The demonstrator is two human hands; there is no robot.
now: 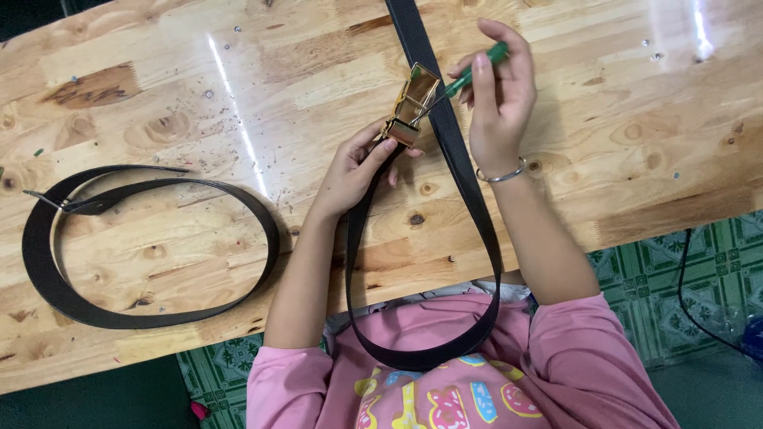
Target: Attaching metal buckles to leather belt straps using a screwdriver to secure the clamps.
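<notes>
My left hand grips a gold-coloured buckle at the end of a black belt. The buckle's flap stands open. My right hand holds a green-handled screwdriver, its thin metal tip pushed into the open buckle. The belt loops from the buckle down over the table edge onto my lap and back up across the wooden table to its far side.
A second black belt lies coiled in a loose oval on the left of the table. Small screws and scraps dot the wood. A black cable runs over the green patterned floor at the right.
</notes>
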